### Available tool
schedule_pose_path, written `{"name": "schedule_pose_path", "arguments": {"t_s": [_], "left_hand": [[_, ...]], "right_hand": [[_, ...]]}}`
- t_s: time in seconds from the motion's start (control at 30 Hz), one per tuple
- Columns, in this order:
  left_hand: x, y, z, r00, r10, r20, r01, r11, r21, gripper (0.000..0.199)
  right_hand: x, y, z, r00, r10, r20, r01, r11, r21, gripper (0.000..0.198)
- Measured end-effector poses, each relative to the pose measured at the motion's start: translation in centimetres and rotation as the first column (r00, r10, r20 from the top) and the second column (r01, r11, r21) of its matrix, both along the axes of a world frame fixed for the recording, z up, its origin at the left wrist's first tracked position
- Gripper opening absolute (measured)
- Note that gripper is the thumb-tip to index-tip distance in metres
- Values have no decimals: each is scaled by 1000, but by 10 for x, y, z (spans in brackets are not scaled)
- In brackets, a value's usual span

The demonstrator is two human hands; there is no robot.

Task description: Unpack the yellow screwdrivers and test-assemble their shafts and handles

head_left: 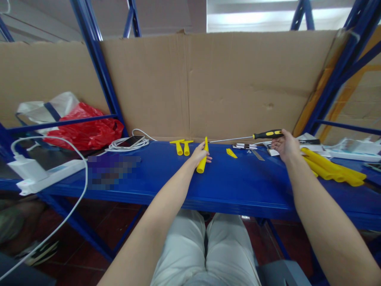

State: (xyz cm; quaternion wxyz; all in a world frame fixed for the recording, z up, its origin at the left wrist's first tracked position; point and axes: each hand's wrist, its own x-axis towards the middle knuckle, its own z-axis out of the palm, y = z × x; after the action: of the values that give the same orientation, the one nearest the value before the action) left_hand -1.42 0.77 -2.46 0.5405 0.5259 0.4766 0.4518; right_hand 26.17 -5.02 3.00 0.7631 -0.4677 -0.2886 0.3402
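Note:
My left hand (200,155) is closed around a yellow plastic tube-shaped handle (201,165), its open round end towards me. In my right hand (286,146) is a long screwdriver (266,134) with a black and yellow grip. Its thin shaft points left, and the tip meets or passes close to the top of the yellow handle; which one I cannot tell. Two yellow T-shaped pieces (182,147) lie left of my left hand. Between my hands are a small yellow piece (231,153), a flat metal blade (258,155) and some small white and black parts (244,146).
Several yellow tubes (335,167) lie on the blue table (166,174) right of my right forearm. At the left are a white power strip (56,176), a coiled white cable (127,144) and a red plastic bag (86,129). Cardboard (238,79) walls the back.

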Motion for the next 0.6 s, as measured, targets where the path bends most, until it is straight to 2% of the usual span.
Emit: {"name": "schedule_pose_path", "arguments": {"t_s": [0.13, 0.23, 0.43, 0.6], "left_hand": [[-1, 0, 3, 995, -30, 99, 36, 998, -58, 85], [-2, 1, 3, 984, -42, 176, 62, 991, -115, 85], [-5, 4, 4, 968, -76, 241, 122, 976, -182, 82], [-5, 3, 4, 978, -83, 193, 118, 977, -178, 84]], "right_hand": [[4, 3, -3, 999, -28, 25, 28, 999, -17, 8], [6, 4, -5, 999, -21, 49, 22, 1000, -7, 6], [5, 1, -5, 992, 26, 120, -29, 999, 31, 17], [2, -2, -4, 994, 1, 106, -3, 1000, 18, 20]]}}
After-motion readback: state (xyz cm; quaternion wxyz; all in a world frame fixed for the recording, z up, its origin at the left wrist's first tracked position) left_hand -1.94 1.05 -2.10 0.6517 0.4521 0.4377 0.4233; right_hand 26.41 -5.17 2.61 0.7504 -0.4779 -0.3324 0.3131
